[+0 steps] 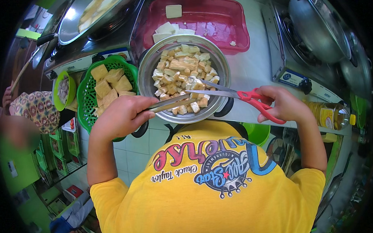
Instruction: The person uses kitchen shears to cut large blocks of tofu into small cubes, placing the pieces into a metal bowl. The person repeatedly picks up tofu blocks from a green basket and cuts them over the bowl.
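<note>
My left hand (128, 114) grips a pair of metal tongs (171, 103), whose tips reach into a round metal pot (225, 77). Cut pieces of fried tofu (179, 70) fill much of the pot. My right hand (277, 104) has its fingers in the red handles of a pair of scissors (224, 92). The scissor blades are apart, over the cut tofu and close to the tongs' tips. Left of the pot, a green plastic basket (82, 91) holds larger blocks of fried tofu (107, 83).
Beyond the pot lies a red plastic tub (243, 26) with white tofu slabs (168, 29). Gas stoves flank it, bearing a pan of frying tofu (64, 29) and a metal wok (319, 31). An oil bottle (331, 115) lies at right. Another person (19, 135) is at far left.
</note>
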{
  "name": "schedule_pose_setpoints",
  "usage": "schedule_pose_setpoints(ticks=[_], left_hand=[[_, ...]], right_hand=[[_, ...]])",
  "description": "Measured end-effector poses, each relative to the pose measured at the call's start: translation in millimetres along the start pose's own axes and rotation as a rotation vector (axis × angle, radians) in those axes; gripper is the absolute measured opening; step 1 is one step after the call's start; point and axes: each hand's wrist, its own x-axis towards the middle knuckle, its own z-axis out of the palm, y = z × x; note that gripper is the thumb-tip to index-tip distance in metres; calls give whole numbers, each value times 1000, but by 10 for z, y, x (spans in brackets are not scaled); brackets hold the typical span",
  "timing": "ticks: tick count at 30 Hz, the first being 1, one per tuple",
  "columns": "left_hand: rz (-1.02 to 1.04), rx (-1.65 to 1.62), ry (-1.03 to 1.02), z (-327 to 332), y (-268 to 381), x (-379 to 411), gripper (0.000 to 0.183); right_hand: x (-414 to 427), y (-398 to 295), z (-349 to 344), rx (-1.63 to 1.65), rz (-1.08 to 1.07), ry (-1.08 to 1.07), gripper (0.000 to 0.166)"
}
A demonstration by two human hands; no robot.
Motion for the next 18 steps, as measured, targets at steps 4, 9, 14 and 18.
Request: schedule_pose_setpoints(ticks=[4,9,14,18], left_hand=[[28,-2,-5,0,51,49,31],[-12,-13,-7,9,18,45,30],[-12,-49,25,32,-39,30,29],[4,5,8,1,-2,53,31]], right_hand=[[140,-63,35,66,120,-120,60],[175,22,25,28,50,-38,50],[90,33,-33,28,-78,34,49],[262,-227,-60,-104,24,-85,52]])
